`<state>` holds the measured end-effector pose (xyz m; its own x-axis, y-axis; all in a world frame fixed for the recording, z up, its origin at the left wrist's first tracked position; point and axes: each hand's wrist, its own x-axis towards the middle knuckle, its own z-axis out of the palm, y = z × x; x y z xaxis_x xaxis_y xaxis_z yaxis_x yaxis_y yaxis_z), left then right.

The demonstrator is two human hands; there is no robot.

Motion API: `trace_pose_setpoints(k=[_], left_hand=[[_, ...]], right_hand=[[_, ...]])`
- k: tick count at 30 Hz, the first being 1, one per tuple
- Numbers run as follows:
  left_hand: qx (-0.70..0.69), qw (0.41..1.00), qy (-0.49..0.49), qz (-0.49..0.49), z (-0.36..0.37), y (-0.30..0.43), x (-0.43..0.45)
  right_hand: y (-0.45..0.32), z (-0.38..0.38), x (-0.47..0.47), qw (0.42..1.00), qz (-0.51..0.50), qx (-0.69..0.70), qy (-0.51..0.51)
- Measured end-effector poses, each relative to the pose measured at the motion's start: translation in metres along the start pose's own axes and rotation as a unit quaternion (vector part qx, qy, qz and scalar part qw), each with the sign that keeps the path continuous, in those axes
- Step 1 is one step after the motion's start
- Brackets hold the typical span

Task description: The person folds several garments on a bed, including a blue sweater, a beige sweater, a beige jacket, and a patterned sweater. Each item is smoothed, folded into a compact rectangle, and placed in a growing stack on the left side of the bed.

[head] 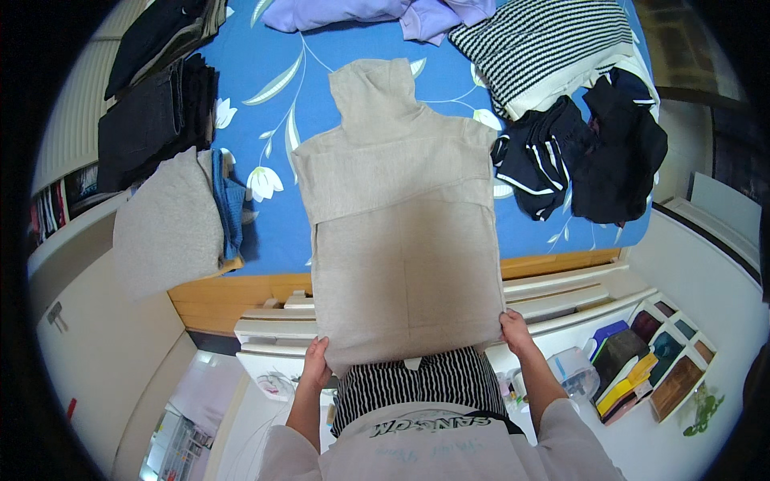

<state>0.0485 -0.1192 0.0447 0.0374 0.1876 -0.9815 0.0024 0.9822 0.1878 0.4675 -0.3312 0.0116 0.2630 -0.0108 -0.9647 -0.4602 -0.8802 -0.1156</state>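
A beige turtleneck sweater (403,240) lies spread out with its sleeves folded across the upper body and its collar pointing away from me. Its upper part rests on a blue floral bedsheet (264,228), and its lower part reaches past the bed's edge towards my waist. My left hand (316,362) grips the bottom hem at the left corner. At the right corner, my right hand (516,330) holds the same hem between thumb and fingers. The hem is held a little in front of my striped trousers.
Folded dark trousers (141,132) and a grey knit garment (171,222) are stacked at the bed's left edge. Lilac clothing (343,12) lies at the far side. A black-and-white striped garment (547,54) and black clothes with white trim (541,162) lie at right.
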Motion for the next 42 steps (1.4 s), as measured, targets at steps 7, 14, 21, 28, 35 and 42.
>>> trace_pose_setpoints(k=[7, 14, 21, 28, 35, 42], left_hand=[[-0.092, 0.995, -0.047, -0.017, 0.034, 0.026, 0.013], [-0.084, 0.995, 0.057, -0.011, 0.015, 0.012, 0.034], [-0.079, 0.997, 0.010, -0.016, 0.009, -0.001, 0.034], [-0.032, 0.999, 0.028, -0.035, 0.004, 0.007, 0.041], [-0.024, 0.998, 0.001, -0.066, 0.011, 0.010, 0.034], [0.259, 0.965, -0.040, 0.001, -0.013, 0.015, 0.054]], right_hand=[[-0.215, 0.056, 0.034, 0.848, -0.449, -0.251, 0.124], [-0.466, 0.182, 0.103, 0.878, -0.449, -0.135, 0.102], [-0.407, 0.155, 0.033, 0.635, -0.676, -0.373, 0.008], [-0.213, 0.079, 0.015, 0.665, -0.603, -0.439, 0.041], [-0.084, 0.115, 0.063, 0.963, -0.078, 0.243, 0.090], [-0.044, 0.099, 0.078, 0.949, -0.122, 0.287, 0.054]])
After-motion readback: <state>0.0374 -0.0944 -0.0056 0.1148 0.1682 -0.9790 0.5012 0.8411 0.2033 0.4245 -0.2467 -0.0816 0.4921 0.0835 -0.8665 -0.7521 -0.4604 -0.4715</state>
